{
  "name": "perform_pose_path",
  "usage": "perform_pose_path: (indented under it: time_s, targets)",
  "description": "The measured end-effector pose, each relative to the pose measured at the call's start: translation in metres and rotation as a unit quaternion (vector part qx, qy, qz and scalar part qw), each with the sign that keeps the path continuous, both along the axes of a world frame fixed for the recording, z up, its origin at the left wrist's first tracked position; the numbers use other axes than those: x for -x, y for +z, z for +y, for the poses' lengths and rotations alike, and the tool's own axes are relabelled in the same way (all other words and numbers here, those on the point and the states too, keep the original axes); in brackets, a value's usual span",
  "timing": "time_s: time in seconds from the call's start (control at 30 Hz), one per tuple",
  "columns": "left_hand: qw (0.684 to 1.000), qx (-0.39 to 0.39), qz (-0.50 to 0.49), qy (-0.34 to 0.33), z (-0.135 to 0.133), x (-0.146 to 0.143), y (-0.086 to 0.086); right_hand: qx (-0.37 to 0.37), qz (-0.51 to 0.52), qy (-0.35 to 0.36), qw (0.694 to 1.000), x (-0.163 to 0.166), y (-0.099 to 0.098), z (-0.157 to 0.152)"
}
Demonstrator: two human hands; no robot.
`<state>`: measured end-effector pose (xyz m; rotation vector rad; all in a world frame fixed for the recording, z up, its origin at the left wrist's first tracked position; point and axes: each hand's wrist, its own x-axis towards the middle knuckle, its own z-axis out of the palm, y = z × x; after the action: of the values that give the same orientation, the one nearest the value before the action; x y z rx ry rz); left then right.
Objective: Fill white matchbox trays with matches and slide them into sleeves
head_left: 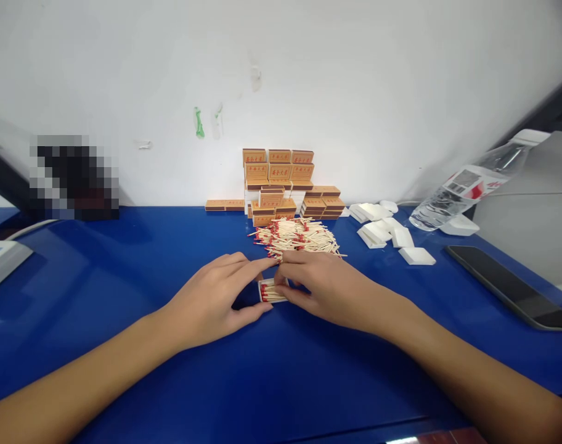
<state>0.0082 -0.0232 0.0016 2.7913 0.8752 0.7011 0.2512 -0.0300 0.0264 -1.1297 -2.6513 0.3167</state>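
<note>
A small white matchbox tray (261, 292) lies on the blue table, holding a row of matches (272, 293) with red heads to the left. My left hand (211, 296) grips the tray at its left end, thumb at the near corner and fingers at the far side. Over the tray's right end, my right hand (322, 280) has its thumb and fingers curled down onto the matches, hiding that end. Just beyond my hands is a heap of loose matches (304, 234), partly covered by my right hand.
Stacked orange matchboxes (280, 172) stand against the white wall behind the heap. White empty trays (378, 231) are scattered at the right, near a tilted clear water bottle (470, 182) and a black phone (507, 287). A white device (4, 262) sits far left.
</note>
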Motion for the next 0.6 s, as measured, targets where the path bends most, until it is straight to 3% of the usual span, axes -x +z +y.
perform_pose_path:
  time_s: [0.43, 0.6]
  targets:
    - [1.000, -0.002, 0.004, -0.010, 0.000, 0.001, 0.000, -0.037, -0.021, -0.038, 0.998, 0.006, -0.006, 0.000]
    - [1.000, -0.025, -0.015, 0.001, 0.002, 0.001, 0.000, -0.065, 0.029, -0.032, 0.997, -0.007, 0.007, 0.007]
